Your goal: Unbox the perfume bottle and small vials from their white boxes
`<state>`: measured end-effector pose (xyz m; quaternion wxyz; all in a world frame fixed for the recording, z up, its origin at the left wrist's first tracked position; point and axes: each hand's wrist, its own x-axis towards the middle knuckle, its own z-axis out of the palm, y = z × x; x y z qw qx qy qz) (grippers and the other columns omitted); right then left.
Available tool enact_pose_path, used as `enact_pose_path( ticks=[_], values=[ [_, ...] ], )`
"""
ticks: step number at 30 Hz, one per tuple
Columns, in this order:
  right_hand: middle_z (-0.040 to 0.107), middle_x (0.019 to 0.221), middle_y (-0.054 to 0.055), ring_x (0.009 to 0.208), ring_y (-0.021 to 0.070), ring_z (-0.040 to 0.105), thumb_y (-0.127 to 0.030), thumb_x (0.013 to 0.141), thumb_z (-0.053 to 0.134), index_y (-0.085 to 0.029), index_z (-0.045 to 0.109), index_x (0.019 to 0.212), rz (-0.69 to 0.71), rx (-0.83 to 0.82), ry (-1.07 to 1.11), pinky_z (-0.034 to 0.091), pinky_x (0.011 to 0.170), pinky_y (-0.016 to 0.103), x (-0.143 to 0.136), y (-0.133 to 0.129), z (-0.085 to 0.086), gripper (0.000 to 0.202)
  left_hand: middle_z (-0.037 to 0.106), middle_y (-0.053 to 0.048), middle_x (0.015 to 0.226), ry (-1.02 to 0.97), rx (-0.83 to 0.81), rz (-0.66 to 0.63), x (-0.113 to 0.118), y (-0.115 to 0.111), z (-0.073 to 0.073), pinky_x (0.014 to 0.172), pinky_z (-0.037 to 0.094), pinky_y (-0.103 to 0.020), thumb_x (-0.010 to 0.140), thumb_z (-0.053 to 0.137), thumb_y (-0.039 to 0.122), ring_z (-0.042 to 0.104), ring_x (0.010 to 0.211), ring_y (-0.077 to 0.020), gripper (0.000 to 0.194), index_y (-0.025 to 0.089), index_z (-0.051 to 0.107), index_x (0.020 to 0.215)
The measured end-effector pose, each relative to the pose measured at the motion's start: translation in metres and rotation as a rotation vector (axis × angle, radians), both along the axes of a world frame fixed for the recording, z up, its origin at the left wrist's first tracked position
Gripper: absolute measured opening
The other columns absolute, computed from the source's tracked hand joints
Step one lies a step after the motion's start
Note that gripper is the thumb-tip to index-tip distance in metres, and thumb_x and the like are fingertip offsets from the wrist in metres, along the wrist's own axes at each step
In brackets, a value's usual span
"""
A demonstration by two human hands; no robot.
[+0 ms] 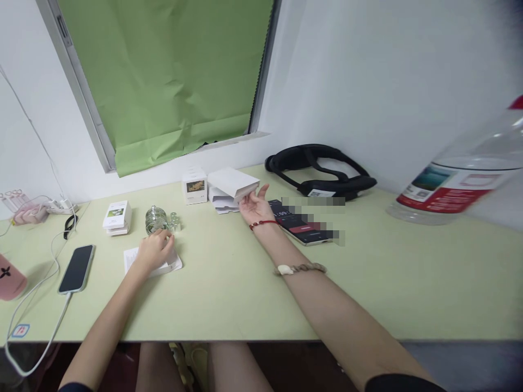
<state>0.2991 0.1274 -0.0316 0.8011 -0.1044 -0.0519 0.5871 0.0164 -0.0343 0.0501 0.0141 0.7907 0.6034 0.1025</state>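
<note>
Pink cup [11,277], far left of the left fingers. Black strap [70,226], left of and beyond the same fingers. Phone [77,268], screen dark, white cable [68,297] plugged in, nearer in from the left fingers. Small white box [116,216] with green picture, beyond and left of them. White paper [131,259], directly under the left hand [157,249]: palm down, fingers curled and close together; pinch or mere contact, cannot tell. Ridged clear vessel [156,219], just beyond the left fingers; small clear pieces [175,221] beside it. Upright picture box [195,188], left of the right fingers. White carton [233,181], tilted over other white packaging, touching the right fingers. Right hand [256,207]: palm up, fingers parted; firmness of hold, cannot tell. Lit phone [300,224], just right of the right fingers. Black headset [318,185], right and beyond. Large clear bottle [445,185], well right of them.
</note>
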Motion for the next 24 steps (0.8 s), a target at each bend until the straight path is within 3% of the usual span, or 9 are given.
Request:
enact_pose_path(
  ticks=[3, 9, 20, 24],
  values=[
    [0.067, 0.079, -0.011, 0.063, -0.0016, 0.062, 0.004, 0.083, 0.039, -0.037, 0.066, 0.092, -0.078, -0.142, -0.038, 0.053, 0.066, 0.009, -0.001, -0.005, 0.004, 0.05, 0.064, -0.004, 0.105, 0.001, -0.007, -0.001, 0.001, -0.001, 0.001, 0.072, 0.043, -0.028, 0.095, 0.031, 0.033, 0.061, 0.095, -0.0187, 0.031, 0.021, 0.059, 0.098],
    [0.06, 0.069, -0.011, 0.055, -0.0027, 0.057, 0.003, 0.079, 0.048, -0.042, 0.064, 0.101, -0.029, -0.191, -0.293, 0.052, 0.07, 0.008, -0.006, -0.008, 0.007, 0.052, 0.064, -0.004, 0.104, -0.01, -0.007, 0.0, 0.0, 0.0, 0.0, 0.072, 0.043, -0.028, 0.095, 0.031, 0.034, 0.061, 0.095, -0.0185, 0.031, 0.021, 0.059, 0.097],
    [0.066, 0.08, 0.0, 0.075, 0.0063, 0.065, -0.011, 0.087, 0.048, -0.019, 0.061, 0.09, 0.067, -0.248, -0.208, 0.058, 0.073, 0.017, -0.02, -0.023, 0.023, 0.015, 0.064, -0.004, 0.103, 0.008, -0.004, -0.001, -0.001, 0.0, -0.001, 0.07, 0.041, -0.028, 0.094, 0.032, 0.033, 0.061, 0.094, -0.0187, 0.03, 0.021, 0.06, 0.096],
    [0.065, 0.073, 0.0, 0.067, 0.0091, 0.065, -0.014, 0.083, 0.056, -0.017, 0.059, 0.085, 0.074, -0.235, -0.358, 0.06, 0.064, 0.019, -0.025, -0.02, 0.019, 0.005, 0.064, -0.004, 0.103, 0.014, -0.002, -0.007, -0.001, 0.0, 0.0, 0.07, 0.042, -0.028, 0.094, 0.032, 0.033, 0.061, 0.093, -0.0185, 0.03, 0.02, 0.06, 0.096]
  ],
)
